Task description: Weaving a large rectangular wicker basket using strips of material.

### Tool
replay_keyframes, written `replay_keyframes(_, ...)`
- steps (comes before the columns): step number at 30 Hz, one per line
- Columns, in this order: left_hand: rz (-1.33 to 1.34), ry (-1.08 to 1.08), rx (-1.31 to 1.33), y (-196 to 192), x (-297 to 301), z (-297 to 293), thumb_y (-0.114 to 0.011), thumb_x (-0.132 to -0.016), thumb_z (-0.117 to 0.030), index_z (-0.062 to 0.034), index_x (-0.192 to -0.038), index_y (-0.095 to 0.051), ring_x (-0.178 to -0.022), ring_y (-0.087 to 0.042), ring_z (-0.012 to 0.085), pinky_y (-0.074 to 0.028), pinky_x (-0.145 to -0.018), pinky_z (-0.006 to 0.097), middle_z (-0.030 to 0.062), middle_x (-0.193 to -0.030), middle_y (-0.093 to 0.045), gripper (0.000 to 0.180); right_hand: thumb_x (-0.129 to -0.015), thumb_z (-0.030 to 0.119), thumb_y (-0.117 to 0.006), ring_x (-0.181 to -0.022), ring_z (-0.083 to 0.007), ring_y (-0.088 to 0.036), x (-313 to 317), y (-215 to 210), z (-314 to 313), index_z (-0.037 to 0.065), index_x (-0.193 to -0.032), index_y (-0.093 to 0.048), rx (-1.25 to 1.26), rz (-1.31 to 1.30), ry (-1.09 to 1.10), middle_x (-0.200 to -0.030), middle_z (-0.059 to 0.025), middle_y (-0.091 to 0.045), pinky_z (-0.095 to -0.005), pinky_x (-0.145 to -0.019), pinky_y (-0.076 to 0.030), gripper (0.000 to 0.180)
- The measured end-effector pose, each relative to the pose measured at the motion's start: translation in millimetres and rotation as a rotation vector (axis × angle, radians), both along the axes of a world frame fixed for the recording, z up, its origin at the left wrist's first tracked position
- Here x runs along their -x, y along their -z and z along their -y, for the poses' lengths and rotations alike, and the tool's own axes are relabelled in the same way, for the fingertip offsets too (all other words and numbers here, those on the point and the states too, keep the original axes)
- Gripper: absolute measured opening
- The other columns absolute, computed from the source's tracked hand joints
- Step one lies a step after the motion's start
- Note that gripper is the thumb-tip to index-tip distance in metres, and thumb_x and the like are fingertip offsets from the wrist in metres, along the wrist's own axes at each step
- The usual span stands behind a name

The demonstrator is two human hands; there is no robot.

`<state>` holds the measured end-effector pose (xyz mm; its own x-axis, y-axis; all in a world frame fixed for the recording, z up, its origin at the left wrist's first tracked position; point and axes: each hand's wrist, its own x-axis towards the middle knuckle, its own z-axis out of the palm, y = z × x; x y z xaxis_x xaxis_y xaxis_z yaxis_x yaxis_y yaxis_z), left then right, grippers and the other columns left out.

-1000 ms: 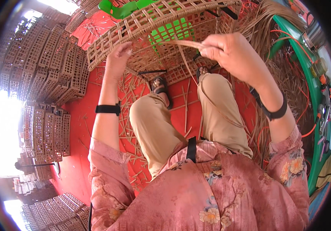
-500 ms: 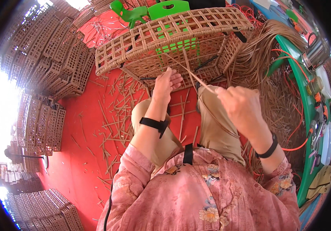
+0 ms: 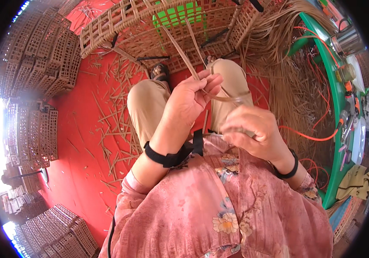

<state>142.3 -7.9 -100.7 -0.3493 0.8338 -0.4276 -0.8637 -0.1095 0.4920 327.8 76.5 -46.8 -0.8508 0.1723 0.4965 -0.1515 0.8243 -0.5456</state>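
The left hand [image 3: 184, 101] is raised in front of the knees, palm turned inward, its grip closed lightly: the thumb and index finger are clamped on a flat, tan strip of plant fibre [image 3: 180, 50], while the remaining fingers stand loosely curled beside it. From this grip the strip slants up and away toward the open front of a large tan lattice basket [image 3: 120, 29] woven from flat fibre, which lies ahead of the feet. A second narrow tan strip [image 3: 192, 35] runs from the basket close alongside it.

On the near side, a curved length of strip bends out from the left hand toward the right hand [image 3: 253, 131]. That hand is lower, near the lap and apart from the left; its fingers are bent inward and blurred, so I cannot tell whether its grip is together or holds anything. Cut tan pieces [image 3: 115, 146] lie scattered over the red floor covering [image 3: 70, 172].
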Motion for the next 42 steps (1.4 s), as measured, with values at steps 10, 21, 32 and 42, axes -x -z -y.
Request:
replay_keyframes(10,-0.023,-0.135,-0.191,-36.2,-20.6,21.2,-0.036,-0.087,0.017,0.0110,-0.132,-0.034,-0.126,-0.050,0.0314,-0.051,-0.100,0.036,0.0262,-0.133,-0.047,0.045,-0.092,0.023,-0.064,-0.102,-0.0179,-0.061,7.3,15.1,4.6,0.001,-0.120,-0.061,1.485,-0.145,0.178,-0.113,-0.0107,-0.065,-0.0304,-0.087,-0.049,0.036)
replay_keyframes(21,-0.122,-0.131,0.204,101.4,-12.4,77.0,-0.040,-0.066,0.017,0.0096,-0.143,-0.016,-0.125,-0.048,0.0406,-0.045,-0.103,0.044,0.0339,-0.129,-0.045,0.082,-0.096,0.015,-0.054,-0.095,-0.0260,-0.067,-0.3,-80.6,-94.3,0.000,-0.120,-0.054,1.259,-0.637,0.003,-0.109,-0.0171,-0.066,-0.0349,-0.079,-0.055,0.029)
replay_keyframes(32,-0.803,-0.177,-0.180,-31.7,-45.3,39.3,-0.050,-0.100,-0.030,0.0009,-0.127,-0.051,-0.103,-0.055,0.0151,-0.044,-0.092,0.030,0.0083,-0.109,-0.058,0.041,-0.098,0.004,-0.047,-0.099,-0.0252,-0.064,84.9,-28.4,23.9,0.000,-0.130,-0.047,1.648,-0.144,-0.130,-0.113,-0.0177,-0.063,-0.0370,-0.087,-0.054,0.032)
replay_keyframes(42,-1.838,0.841,0.736,116.5,-34.4,106.2,-0.050,-0.088,-0.022,-0.0047,-0.092,-0.068,-0.077,-0.067,0.0367,-0.051,-0.068,0.050,0.0199,-0.080,-0.068,0.026,-0.095,0.012,-0.054,-0.064,-0.0126,-0.059,93.2,-90.2,-138.5,0.001,-0.115,-0.052,1.383,-0.540,0.185,-0.092,-0.0138,-0.066,-0.0228,-0.050,-0.044,0.022)
